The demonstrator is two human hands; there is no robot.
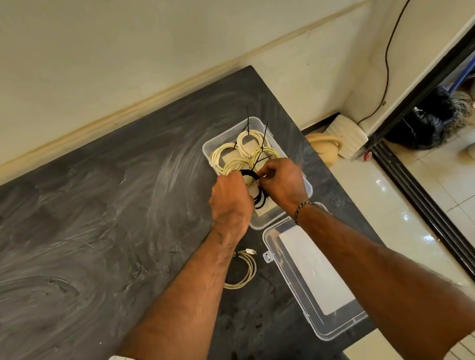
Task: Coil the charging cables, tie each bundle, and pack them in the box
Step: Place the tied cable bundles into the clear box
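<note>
Both hands, left hand point(230, 199) and right hand point(285, 183), are clamping fingers on a black cable point(259, 198) over the box point(309, 187) at two o'clock on the bench point(83, 235).

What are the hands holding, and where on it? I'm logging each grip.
Both the left hand and right hand pinch the black cable coil at its top, above the clear box.

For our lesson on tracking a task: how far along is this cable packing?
Done: several tied cream coils lie in the clear box. In hand: left hand and right hand hold a black coil over it. Left: one cream cable on the table; lid off.
</note>
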